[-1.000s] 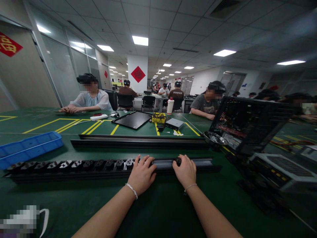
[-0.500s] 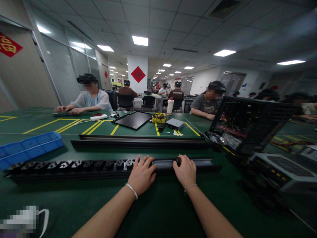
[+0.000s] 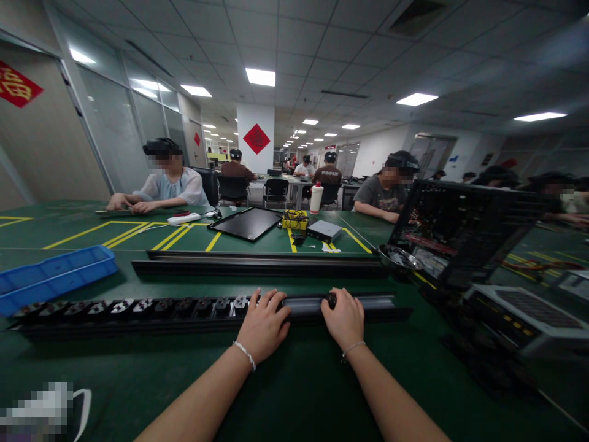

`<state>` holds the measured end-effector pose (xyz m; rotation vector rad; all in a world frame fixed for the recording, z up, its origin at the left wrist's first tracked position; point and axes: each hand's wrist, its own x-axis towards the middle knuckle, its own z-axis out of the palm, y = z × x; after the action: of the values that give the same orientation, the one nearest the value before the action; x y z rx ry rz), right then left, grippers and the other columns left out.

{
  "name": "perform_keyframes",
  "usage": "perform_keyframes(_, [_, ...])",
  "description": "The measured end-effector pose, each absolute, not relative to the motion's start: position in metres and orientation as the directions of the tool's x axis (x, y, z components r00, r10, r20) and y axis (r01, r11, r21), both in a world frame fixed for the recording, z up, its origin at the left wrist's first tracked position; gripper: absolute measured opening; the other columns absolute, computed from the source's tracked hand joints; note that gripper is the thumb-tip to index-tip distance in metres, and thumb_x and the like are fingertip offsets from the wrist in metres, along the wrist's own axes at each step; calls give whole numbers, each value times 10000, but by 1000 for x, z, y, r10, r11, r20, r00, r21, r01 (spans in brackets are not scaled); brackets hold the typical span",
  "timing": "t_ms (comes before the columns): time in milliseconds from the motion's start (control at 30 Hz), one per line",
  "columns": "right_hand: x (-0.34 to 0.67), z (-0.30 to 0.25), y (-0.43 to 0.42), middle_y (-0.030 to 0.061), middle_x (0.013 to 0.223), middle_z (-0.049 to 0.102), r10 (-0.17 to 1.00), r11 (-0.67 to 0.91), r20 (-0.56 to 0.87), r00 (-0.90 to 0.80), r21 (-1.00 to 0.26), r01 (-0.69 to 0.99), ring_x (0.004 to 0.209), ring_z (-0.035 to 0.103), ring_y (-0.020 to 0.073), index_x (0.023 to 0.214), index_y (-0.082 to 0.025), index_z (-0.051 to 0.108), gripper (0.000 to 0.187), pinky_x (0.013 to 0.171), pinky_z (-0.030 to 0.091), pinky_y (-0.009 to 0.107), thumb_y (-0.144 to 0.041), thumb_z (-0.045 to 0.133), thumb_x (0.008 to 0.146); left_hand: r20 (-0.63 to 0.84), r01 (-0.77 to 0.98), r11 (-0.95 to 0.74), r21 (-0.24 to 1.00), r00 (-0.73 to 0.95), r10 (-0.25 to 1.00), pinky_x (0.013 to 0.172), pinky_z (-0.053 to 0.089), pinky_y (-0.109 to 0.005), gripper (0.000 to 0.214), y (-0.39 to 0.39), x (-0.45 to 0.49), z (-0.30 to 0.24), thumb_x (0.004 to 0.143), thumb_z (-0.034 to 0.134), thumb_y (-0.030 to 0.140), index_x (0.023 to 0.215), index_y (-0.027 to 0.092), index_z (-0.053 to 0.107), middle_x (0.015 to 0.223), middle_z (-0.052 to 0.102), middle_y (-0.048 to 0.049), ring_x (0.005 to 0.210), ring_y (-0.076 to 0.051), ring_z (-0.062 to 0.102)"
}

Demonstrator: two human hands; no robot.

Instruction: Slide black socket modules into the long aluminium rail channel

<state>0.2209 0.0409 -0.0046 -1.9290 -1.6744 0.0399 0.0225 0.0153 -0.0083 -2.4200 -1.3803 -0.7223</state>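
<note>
A long black rail (image 3: 151, 328) lies across the green table in front of me. Several black socket modules (image 3: 202, 307), some with pale metallic faces, line its left half. My left hand (image 3: 264, 325) rests over the end of that row, fingers spread and bent across the rail, touching the last modules; what lies under the palm is hidden. Farther right, my right hand (image 3: 345, 316) is closed around a small black part (image 3: 331, 299) at the rail, and only the part's rounded top shows. Between the hands, the rail's grey inner channel (image 3: 304, 302) is visible.
Beyond the rail lie more black rails (image 3: 257, 265). A blue bin (image 3: 59, 270) stands left; an open computer case (image 3: 464, 233), a metal bowl (image 3: 400, 258) and a power supply unit (image 3: 529, 319) are right. Farther back are a flat black panel (image 3: 248, 222) and seated people.
My hands and the rail hold the same position. At the far left, the seated person's hands have shifted slightly, and the flat object under them is tilted differently.
</note>
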Motion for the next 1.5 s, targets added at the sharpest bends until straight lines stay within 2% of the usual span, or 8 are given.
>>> perform_keyframes(333, [222,-6,42,91,1161,583,913,-46,348,213,-430,901,1208,407,233,1047,-163,571,332,1035,172,398,-307,419,789,565,856,-518,4,425,707,1021,233,-548,213,17,22,-10,757,603,307,968,281,609,1181,551,-36,1150,-274,442])
perform_keyframes(500, [222,-6,43,86,1128,597,911,-47,350,216,-433,900,1157,455,231,1042,-169,563,323,1028,189,398,-312,431,784,562,855,-518,5,426,709,1024,228,-552,221,16,22,-9,759,601,311,978,283,607,1184,551,-36,1154,-274,441])
perform_keyframes(867, [222,-5,42,94,1164,580,915,-39,343,212,-448,893,1204,412,234,1049,-164,565,325,1037,179,411,-297,421,789,548,859,-512,8,425,721,1025,230,-556,211,16,23,-8,766,595,316,974,280,605,1194,550,-33,1159,-273,441])
perform_keyframes(1200, [223,-3,42,86,1102,605,908,-39,362,212,-431,902,1110,488,227,1049,-164,557,320,1003,236,382,-275,436,774,550,856,-517,13,426,719,1027,228,-547,209,16,22,-8,762,600,310,969,281,605,1193,546,-32,1159,-268,438])
perform_keyframes(1500, [223,-1,41,80,1117,599,913,-52,344,222,-440,897,1106,488,224,1077,-165,538,337,1014,219,377,-269,431,774,551,857,-515,11,425,718,1028,233,-538,219,16,23,-8,756,605,309,974,286,610,1192,543,-35,1158,-267,436])
